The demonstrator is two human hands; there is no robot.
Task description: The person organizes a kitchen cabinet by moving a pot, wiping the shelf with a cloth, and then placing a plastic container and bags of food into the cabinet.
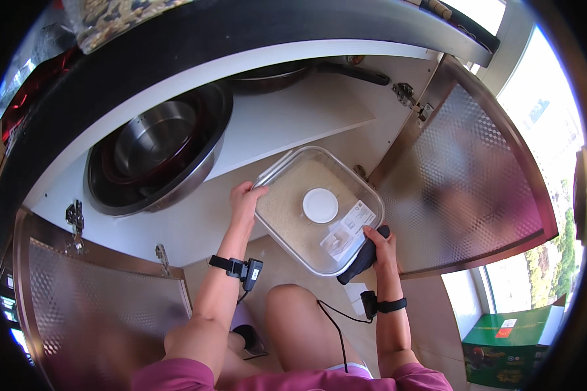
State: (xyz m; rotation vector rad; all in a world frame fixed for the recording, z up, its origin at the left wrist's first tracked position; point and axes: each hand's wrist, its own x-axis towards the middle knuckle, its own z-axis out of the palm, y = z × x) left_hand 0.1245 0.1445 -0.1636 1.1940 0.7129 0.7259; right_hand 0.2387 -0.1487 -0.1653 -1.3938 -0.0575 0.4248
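Observation:
A clear plastic storage container (293, 244) is held between my two hands, in front of the open cabinet. Pale grains that look like rice fill it, and a white round cap (320, 205) and a printed label (349, 229) show on it. My left hand (246, 203) grips the container's upper left corner. At the lower right corner my right hand (382, 247) holds the container's edge together with a dark cloth (359, 264), whose folds lie against the container's side.
Nested metal bowls (156, 141) and a pan with a black handle (357, 73) stand on the cabinet's upper shelf (293, 122). Textured doors stand open at left (107, 293) and right (469, 185). A green box (508, 337) is at the lower right.

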